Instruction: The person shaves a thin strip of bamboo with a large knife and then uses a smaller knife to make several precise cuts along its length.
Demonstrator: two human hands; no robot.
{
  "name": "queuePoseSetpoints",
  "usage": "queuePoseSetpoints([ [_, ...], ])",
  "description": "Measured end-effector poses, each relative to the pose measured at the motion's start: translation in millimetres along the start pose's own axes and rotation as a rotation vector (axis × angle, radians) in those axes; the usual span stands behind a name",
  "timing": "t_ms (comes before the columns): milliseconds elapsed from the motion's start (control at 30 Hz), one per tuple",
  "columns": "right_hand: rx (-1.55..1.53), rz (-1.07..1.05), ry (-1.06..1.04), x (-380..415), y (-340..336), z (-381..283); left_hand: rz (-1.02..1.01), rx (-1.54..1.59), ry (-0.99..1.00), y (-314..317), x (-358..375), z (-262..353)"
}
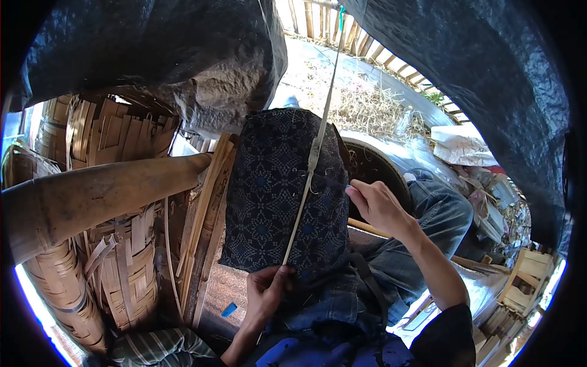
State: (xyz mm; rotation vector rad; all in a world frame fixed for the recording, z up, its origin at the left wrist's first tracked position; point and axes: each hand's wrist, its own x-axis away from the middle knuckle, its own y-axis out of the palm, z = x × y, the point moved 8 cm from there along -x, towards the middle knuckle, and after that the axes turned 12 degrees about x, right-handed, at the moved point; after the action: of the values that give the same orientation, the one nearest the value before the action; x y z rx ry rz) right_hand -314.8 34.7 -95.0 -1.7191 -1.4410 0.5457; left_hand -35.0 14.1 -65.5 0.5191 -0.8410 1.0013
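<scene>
A long, thin bamboo strip runs up over a dark patterned cloth spread on my lap. My left hand is closed, pinching the strip's lower end between thumb and fingers. Midway up, the strip has a wider, frayed-looking part with a small curled end hanging loose. My right hand is closed to the right of the strip, apart from it. A small blue bit shows by its thumb, and a faint dark strand seems to lead toward the strip. What its fingers grip is mostly hidden.
A teal tie is at the strip's far top end. At left, a thick bamboo pole crosses in front of woven bamboo baskets. A dark round container sits behind my right hand. Dark tarps hang overhead. A blue scrap lies at lower left.
</scene>
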Motion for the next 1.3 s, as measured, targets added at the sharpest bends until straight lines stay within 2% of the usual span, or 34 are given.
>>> queuePoseSetpoints([
  [67, -0.412, -0.426, 0.261, 3, 40, 19, -0.005, 0.001, 0.005, 0, 0, -1],
  [133, -0.357, -0.435, 0.238, -1, 34, 16, 0.001, -0.012, 0.024, 0, 0, 1],
  [200, -0.443, -0.591, 0.265, 2, 31, 8, 0.005, -0.006, 0.019, 0, 1, 3],
  [267, -0.392, -0.769, 0.212, 13, 38, -3, 0.002, 0.006, 0.016, 1, 1, 3],
  [333, -0.373, -0.798, 0.156, 21, 43, -24, -0.005, -0.002, 0.03, 1, -1, 1],
  [400, -0.515, -0.644, 0.049, 21, 40, -33, -0.005, 0.006, 0.025, 2, 0, 2],
  [433, -0.514, -0.644, 0.043, 22, 38, -31, -0.002, 0.014, 0.019, 2, 0, 2],
  [500, -0.583, -0.352, -0.04, 14, 9, -27, -0.003, 0.029, 0.016, 1, 0, 2],
  [533, -0.583, -0.351, -0.039, 14, 6, -29, -0.013, 0.041, 0.007, 1, 0, 0],
  [600, -0.182, 0.183, -0.051, 7, -42, -27, -0.019, 0.039, -0.001, 1, 0, 0],
  [633, -0.15, 0.318, -0.087, 4, -47, -29, -0.02, 0.038, -0.006, 1, -1, 1],
  [667, -0.148, 0.325, -0.084, 2, -46, -23, -0.025, 0.034, -0.002, 1, -2, 2],
  [733, -0.007, 0.095, -0.111, -5, -21, -16, -0.034, 0.056, -0.011, 1, -1, 0],
  [933, 0.348, 0.191, -0.143, -9, -6, -12, -0.026, 0.033, 0.048, 1, -1, 0],
  [1033, 0.366, 0.084, -0.133, 8, 13, 6, -0.033, 0.008, 0.089, 1, -1, 2],
  [1200, 0.41, 0.108, -0.097, 37, 3, 20, -0.043, -0.03, 0.069, 5, -4, -2],
  [1267, 0.261, 0.007, -0.08, 39, 6, 19, -0.061, -0.022, 0.085, 7, -4, -2],
  [1300, 0.077, -0.127, -0.031, 40, 12, 21, -0.051, -0.028, 0.088, 7, -3, 0],
])
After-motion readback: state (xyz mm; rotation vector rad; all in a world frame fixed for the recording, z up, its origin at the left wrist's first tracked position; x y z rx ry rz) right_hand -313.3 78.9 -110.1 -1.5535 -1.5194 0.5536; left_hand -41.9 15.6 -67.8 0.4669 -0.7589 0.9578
